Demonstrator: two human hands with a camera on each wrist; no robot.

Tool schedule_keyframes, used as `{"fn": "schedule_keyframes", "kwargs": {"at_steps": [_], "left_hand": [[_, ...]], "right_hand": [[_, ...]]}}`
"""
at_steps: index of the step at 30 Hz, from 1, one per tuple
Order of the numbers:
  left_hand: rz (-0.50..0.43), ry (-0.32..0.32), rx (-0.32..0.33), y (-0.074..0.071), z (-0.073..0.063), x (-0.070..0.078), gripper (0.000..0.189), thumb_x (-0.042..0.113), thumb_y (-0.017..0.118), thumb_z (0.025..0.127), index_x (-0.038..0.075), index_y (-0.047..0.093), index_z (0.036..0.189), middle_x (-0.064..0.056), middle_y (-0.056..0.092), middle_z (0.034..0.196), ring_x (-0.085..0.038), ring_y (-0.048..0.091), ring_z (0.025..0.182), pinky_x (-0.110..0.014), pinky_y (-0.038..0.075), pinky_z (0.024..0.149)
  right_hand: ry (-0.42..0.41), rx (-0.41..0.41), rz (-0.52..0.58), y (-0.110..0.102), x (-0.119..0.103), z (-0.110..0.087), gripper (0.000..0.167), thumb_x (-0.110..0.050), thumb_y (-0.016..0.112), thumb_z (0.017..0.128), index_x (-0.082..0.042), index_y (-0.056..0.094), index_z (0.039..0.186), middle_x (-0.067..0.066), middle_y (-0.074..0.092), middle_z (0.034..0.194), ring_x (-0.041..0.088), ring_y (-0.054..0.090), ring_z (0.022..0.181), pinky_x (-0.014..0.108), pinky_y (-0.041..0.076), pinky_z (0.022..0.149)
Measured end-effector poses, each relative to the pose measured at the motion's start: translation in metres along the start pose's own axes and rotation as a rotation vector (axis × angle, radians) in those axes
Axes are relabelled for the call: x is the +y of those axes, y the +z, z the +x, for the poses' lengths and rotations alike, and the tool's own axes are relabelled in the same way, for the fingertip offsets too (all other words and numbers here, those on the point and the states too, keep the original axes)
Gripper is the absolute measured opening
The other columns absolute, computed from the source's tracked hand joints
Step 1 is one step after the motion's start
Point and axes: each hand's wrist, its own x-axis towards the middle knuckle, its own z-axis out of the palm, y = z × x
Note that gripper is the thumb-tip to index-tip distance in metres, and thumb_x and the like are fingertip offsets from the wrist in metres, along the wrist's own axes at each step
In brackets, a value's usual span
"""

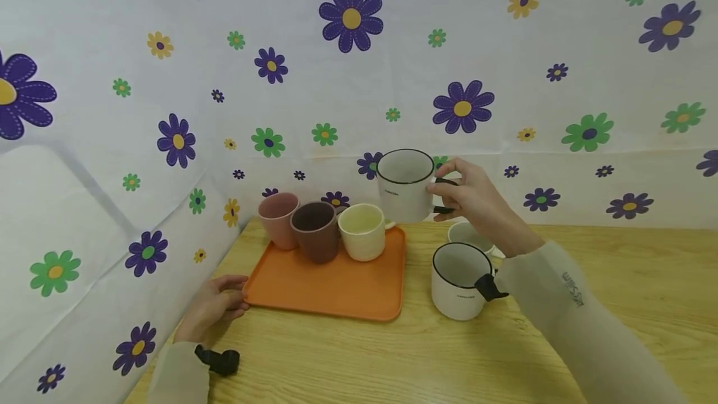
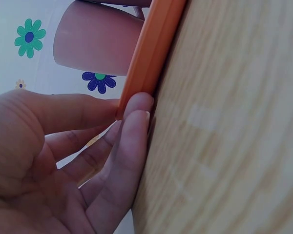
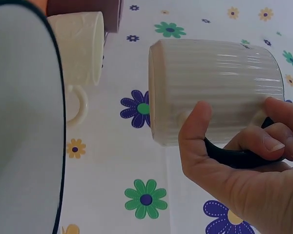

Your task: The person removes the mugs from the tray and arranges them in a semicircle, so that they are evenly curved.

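Note:
My right hand [image 1: 473, 198] grips the black handle of a white mug [image 1: 405, 195] with a dark rim, upright in the air just beyond the tray's back right corner. In the right wrist view, the mug [image 3: 215, 87] shows fine ribs and has fingers around its handle. My left hand [image 1: 215, 304] pinches the front left corner of an orange tray [image 1: 331, 288], thumb on the rim [image 2: 146, 58]. Along the tray's back stand a pink cup [image 1: 278, 220], a dark brown mug [image 1: 315, 232] and a cream mug [image 1: 363, 234].
Right of the tray, a second white mug [image 1: 460, 285] with a dark rim stands on the wooden table [image 1: 336, 360]. Behind it is a pale cup [image 1: 468, 235], partly hidden by that mug and my right arm. A flower-patterned white sheet [image 1: 392, 61] hangs behind and at the left.

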Motion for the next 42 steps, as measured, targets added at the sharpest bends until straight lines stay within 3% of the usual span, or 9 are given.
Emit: {"fn": "schedule_keyframes", "kwargs": {"at_steps": [16, 26, 42], "left_hand": [[-0.008, -0.013, -0.003, -0.001, 0.001, -0.001, 0.045, -0.003, 0.053, 0.100, -0.015, 0.043, 0.142, -0.021, 0.060, 0.116, -0.017, 0.068, 0.076, -0.029, 0.060, 0.070], [-0.010, 0.013, 0.002, -0.002, -0.001, -0.004, 0.045, -0.003, 0.053, 0.100, -0.016, 0.042, 0.142, -0.022, 0.058, 0.118, -0.017, 0.068, 0.077, -0.029, 0.060, 0.070], [-0.003, -0.023, 0.007, -0.001, -0.001, -0.001, 0.046, -0.002, 0.054, 0.100, -0.014, 0.043, 0.143, -0.021, 0.060, 0.116, -0.017, 0.068, 0.077, -0.029, 0.060, 0.070]], "right_hand": [[0.021, 0.050, -0.061, -0.032, 0.010, -0.009, 0.021, -0.010, 0.058, 0.103, -0.003, 0.042, 0.114, 0.000, 0.034, 0.067, 0.013, 0.038, 0.062, 0.038, 0.062, 0.073], [0.036, 0.064, -0.075, -0.047, 0.014, -0.010, 0.020, -0.011, 0.057, 0.104, -0.005, 0.041, 0.113, -0.001, 0.033, 0.066, 0.013, 0.037, 0.062, 0.036, 0.061, 0.072], [0.061, 0.097, -0.081, -0.068, 0.033, -0.019, 0.019, -0.012, 0.056, 0.104, -0.006, 0.040, 0.113, -0.003, 0.029, 0.066, 0.013, 0.033, 0.063, 0.037, 0.061, 0.075]]}}
